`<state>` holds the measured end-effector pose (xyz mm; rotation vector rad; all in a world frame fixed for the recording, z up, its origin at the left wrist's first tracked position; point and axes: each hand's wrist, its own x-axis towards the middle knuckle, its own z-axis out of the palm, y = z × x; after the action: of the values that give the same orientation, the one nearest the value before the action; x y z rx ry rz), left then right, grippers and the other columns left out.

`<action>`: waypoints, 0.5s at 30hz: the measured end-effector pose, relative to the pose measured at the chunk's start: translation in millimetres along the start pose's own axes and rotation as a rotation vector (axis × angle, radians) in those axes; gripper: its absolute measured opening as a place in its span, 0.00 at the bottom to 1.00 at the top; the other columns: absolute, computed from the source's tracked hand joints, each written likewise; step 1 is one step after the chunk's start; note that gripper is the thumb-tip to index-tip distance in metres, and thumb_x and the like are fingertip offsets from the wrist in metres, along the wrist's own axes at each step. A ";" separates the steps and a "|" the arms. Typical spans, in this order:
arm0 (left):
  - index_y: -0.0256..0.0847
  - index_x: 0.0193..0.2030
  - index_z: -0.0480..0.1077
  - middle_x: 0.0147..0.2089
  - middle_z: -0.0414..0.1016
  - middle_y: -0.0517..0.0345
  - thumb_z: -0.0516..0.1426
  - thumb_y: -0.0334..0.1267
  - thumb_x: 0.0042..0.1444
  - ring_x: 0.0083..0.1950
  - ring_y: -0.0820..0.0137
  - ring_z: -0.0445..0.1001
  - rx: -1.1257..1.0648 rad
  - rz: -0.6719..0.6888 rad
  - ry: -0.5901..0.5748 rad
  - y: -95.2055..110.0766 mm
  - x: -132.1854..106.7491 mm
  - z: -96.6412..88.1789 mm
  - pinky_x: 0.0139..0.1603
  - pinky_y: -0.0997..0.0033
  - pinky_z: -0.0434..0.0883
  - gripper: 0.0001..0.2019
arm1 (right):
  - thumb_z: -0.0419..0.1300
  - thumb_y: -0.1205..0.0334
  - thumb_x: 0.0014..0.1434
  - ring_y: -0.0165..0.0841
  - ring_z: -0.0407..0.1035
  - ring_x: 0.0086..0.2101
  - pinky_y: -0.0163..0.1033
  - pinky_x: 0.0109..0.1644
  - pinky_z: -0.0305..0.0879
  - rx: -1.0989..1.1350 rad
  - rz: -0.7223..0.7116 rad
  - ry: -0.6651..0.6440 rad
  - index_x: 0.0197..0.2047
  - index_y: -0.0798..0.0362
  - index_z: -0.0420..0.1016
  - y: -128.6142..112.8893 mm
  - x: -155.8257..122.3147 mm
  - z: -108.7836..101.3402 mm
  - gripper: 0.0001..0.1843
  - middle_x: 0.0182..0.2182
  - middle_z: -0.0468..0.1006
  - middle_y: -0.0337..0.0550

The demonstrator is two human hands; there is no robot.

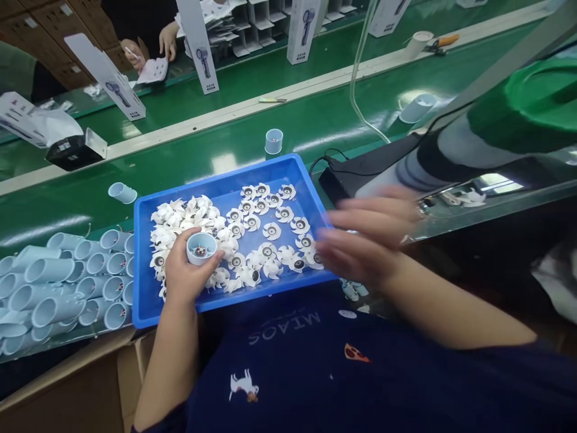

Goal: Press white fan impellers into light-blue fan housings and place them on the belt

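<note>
My left hand (189,270) grips a short pale-blue plastic tube (201,248) upright over a blue plastic tray (270,174), with a small motor part showing inside the tube. The tray holds several white plastic fan impellers (265,231), some in neat rows on the right and others heaped on the left. My left hand's fingers rest close above the heap. My right hand (365,237) is blurred by motion at the tray's right edge, with its fingers extended and nothing visible in them.
Several pale-blue tubes (58,282) lie piled left of the tray, with single ones on the green conveyor belt (189,153). A black device (365,168) sits to the right. Beyond a white rail, a co-worker's hands (153,51) work among upright product boxes (198,48).
</note>
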<state>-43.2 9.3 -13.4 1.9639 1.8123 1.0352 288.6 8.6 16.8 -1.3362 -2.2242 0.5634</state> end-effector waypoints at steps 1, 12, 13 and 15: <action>0.44 0.51 0.73 0.45 0.78 0.55 0.69 0.56 0.46 0.42 0.61 0.78 0.003 0.010 -0.006 2.1 -0.3 0.3 0.43 0.63 0.74 0.29 | 0.60 0.53 0.66 0.53 0.55 0.63 0.63 0.70 0.43 -0.110 -0.010 -0.028 0.58 0.42 0.77 -4.6 11.7 11.9 0.18 0.58 0.69 0.46; 0.42 0.51 0.74 0.47 0.79 0.51 0.68 0.56 0.46 0.47 0.57 0.78 -0.032 0.011 -0.020 3.1 -5.4 0.1 0.49 0.58 0.74 0.29 | 0.59 0.71 0.63 0.46 0.64 0.52 0.49 0.57 0.55 -0.623 -0.141 -0.448 0.51 0.55 0.76 -2.6 60.9 47.4 0.14 0.54 0.70 0.50; 0.43 0.51 0.74 0.47 0.79 0.51 0.68 0.56 0.46 0.47 0.57 0.78 -0.031 0.013 -0.023 4.3 -4.4 0.4 0.50 0.57 0.74 0.29 | 0.60 0.71 0.63 0.44 0.66 0.50 0.48 0.56 0.56 -0.626 -0.148 -0.483 0.52 0.53 0.76 -4.5 57.4 44.8 0.14 0.53 0.71 0.47; 0.43 0.51 0.74 0.47 0.79 0.52 0.68 0.56 0.46 0.48 0.57 0.78 -0.024 0.020 -0.036 7.5 -2.2 1.2 0.50 0.56 0.74 0.28 | 0.59 0.72 0.65 0.42 0.68 0.49 0.46 0.54 0.57 -0.630 -0.119 -0.522 0.53 0.51 0.76 -6.6 53.8 42.9 0.15 0.51 0.72 0.45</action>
<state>-36.7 6.1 -10.1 1.9776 1.7572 1.0165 236.7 49.5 -3.4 -1.4406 -3.0625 0.1698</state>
